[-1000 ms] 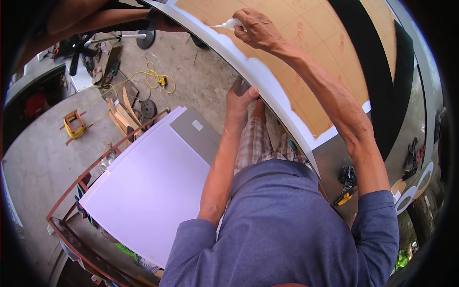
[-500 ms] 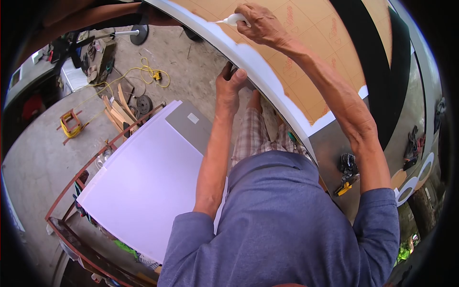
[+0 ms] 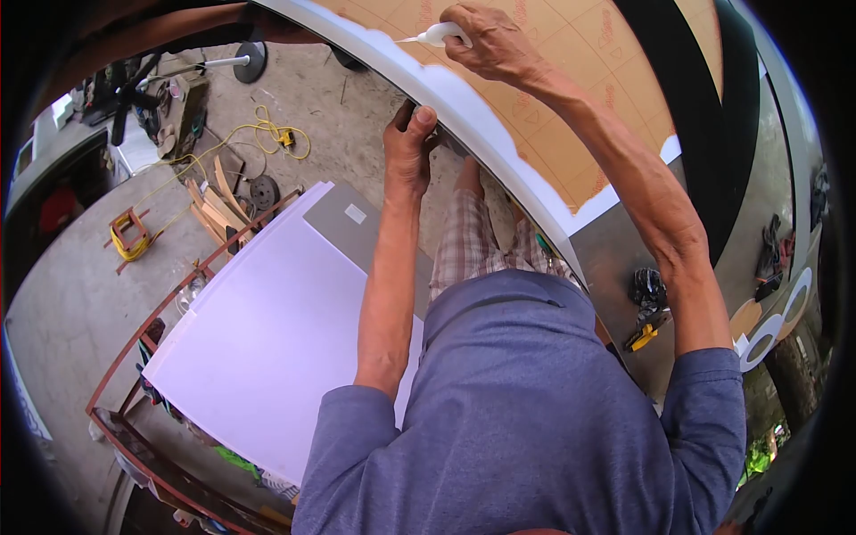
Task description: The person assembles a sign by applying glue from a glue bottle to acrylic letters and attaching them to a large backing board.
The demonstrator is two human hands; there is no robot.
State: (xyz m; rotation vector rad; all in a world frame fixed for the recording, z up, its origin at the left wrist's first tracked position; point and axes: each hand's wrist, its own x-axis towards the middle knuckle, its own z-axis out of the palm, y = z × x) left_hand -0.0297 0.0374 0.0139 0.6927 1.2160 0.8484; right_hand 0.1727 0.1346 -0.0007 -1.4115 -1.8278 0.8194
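Pointing its nozzle (image 3: 408, 39) toward nine o'clock, the white bottle (image 3: 441, 35) sits clasped in your right hand (image 3: 495, 45) at twelve, over the brown printed sheet (image 3: 553, 107). At eleven, your left hand (image 3: 408, 147) is at the curved rim (image 3: 473, 147), its grip too hidden to tell.

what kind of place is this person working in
Probably a small, informal workshop, perhaps partly outdoors: offcuts of wood lie on a rough concrete floor, a yellow cord trails across the ground, and large white sheets rest on a rusty metal frame.
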